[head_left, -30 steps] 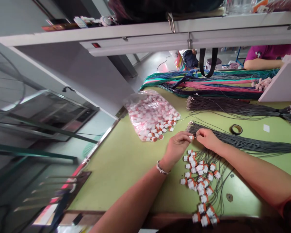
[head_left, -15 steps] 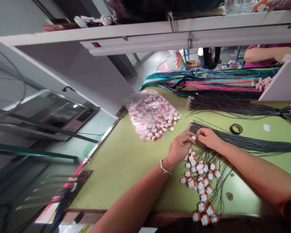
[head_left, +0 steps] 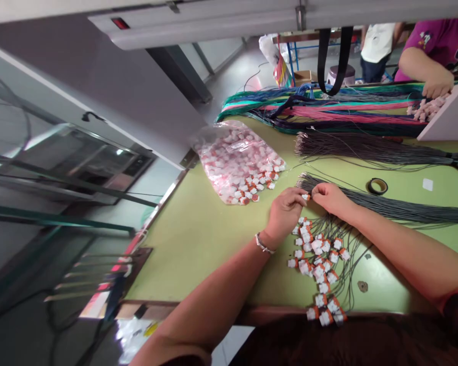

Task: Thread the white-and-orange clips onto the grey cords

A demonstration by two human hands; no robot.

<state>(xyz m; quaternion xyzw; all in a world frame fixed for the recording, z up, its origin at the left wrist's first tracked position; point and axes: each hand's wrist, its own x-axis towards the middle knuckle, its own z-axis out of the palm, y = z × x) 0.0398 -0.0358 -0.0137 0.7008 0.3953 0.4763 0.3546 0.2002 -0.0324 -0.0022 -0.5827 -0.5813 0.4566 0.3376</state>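
Between the fingertips of my left hand (head_left: 286, 211) is a small white and orange connector (head_left: 306, 197). My right hand (head_left: 332, 198) pinches close beside it, at the connector's wire side; the wire end in its fingers is mostly hidden. Just beyond both hands lies a bundle of dark grey wires (head_left: 389, 207), its metal-tipped ends by my fingers. Below the hands, several white and orange connectors (head_left: 320, 246) fitted on grey wires are spread over the green table (head_left: 191, 244), some at its front edge.
A clear plastic bag (head_left: 236, 157) of loose connectors lies at left. Behind are a second dark wire bundle (head_left: 359, 147), coloured wires (head_left: 328, 109) and a tape roll (head_left: 377, 186). Across the table, another person's hand (head_left: 438, 81) touches pale pink connectors (head_left: 427, 108). A lamp rail (head_left: 229, 23) crosses above.
My view has tilted down, so the table things sit higher or lower in frame. Both hands keep the same pinch at the connector. The other person's hand has come to the pink connectors.
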